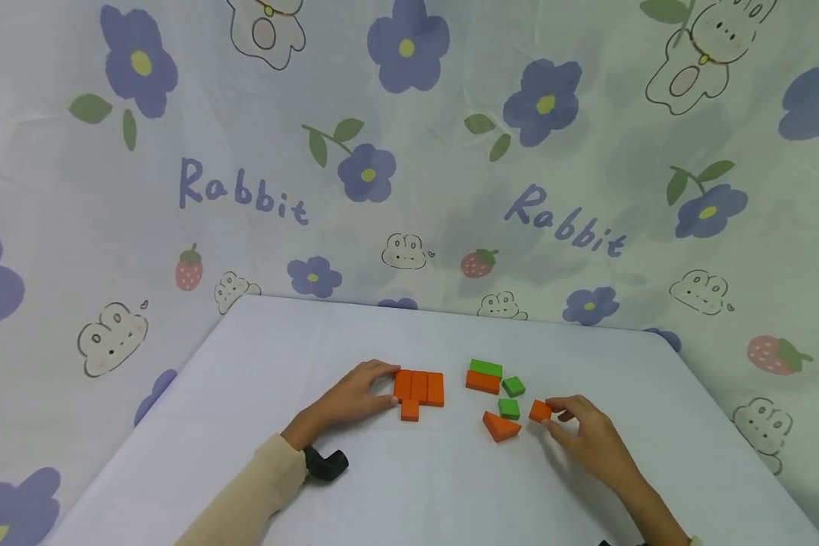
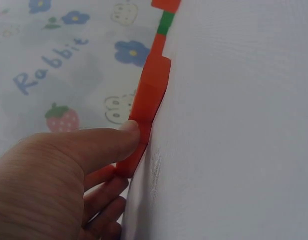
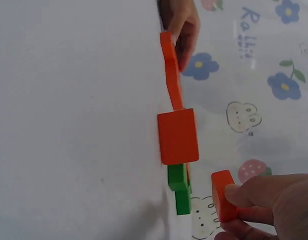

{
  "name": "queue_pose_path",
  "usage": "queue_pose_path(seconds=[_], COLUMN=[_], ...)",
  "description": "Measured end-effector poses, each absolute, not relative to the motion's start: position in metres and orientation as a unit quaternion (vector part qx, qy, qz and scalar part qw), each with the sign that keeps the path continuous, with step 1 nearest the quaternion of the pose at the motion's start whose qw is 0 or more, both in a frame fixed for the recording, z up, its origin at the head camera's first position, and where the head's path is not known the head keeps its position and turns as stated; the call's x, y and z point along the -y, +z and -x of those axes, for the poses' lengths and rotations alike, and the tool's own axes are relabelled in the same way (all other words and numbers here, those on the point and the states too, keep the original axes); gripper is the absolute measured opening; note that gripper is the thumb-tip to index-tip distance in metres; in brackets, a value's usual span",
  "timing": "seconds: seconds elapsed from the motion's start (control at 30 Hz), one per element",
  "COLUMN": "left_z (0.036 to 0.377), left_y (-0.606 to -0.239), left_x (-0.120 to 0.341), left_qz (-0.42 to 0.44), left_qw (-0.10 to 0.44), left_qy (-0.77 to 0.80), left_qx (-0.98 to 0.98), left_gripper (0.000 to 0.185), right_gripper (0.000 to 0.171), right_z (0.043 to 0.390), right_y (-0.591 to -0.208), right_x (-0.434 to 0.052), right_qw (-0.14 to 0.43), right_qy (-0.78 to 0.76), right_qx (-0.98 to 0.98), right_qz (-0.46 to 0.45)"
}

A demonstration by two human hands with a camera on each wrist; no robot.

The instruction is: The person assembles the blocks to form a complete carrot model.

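Note:
Three orange blocks (image 1: 419, 387) lie side by side in a row on the white table (image 1: 246, 394), with a small orange block (image 1: 409, 410) against their near side. My left hand (image 1: 390, 388) pinches the left end of that row (image 2: 150, 100); thumb (image 2: 121, 139) on one side, fingers on the other. My right hand (image 1: 553, 414) pinches a small orange cube (image 1: 539, 410) (image 3: 222, 195) between thumb and fingertips, just above the table. An orange triangle (image 1: 501, 426) (image 3: 177, 136) lies just to its left.
Two small green blocks (image 1: 513, 386) (image 1: 508, 408) and a green bar (image 1: 486, 368) on an orange bar (image 1: 482, 381) lie between the hands. A rabbit-and-flower cloth (image 1: 409, 189) hangs behind and around the table. A black wrist strap (image 1: 326, 463) shows at my left sleeve.

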State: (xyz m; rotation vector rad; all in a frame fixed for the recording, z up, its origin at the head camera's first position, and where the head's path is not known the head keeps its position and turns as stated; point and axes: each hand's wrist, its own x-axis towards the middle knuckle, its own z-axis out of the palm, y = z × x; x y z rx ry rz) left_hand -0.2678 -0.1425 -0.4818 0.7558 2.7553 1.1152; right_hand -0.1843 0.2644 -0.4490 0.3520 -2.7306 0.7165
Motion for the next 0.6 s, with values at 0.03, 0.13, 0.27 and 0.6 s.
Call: queue_pose_path(seconds=[0.03, 0.13, 0.27, 0.6], left_z=[0.268, 0.268, 0.269, 0.271], left_y=[-0.482, -0.481, -0.483, -0.484], left_x=[0.143, 0.143, 0.142, 0.142], left_qz=[-0.247, -0.246, -0.239, -0.238], left_qw=[0.037, 0.038, 0.039, 0.040], left_qy=[0.364, 0.365, 0.358, 0.358], left_qx=[-0.897, -0.897, -0.902, -0.902], left_gripper=[0.060, 0.060, 0.060, 0.060], right_gripper=[0.035, 0.032, 0.032, 0.031], right_z=[0.183, 0.181, 0.181, 0.188], right_y=[-0.446, -0.437, -0.427, -0.417], right_x=[-0.264, -0.258, -0.242, -0.184], right_qw=[0.151, 0.163, 0.165, 0.112], right_qy=[0.247, 0.245, 0.261, 0.323], right_qx=[0.948, 0.942, 0.933, 0.908], right_qz=[-0.131, -0.159, -0.187, -0.241])
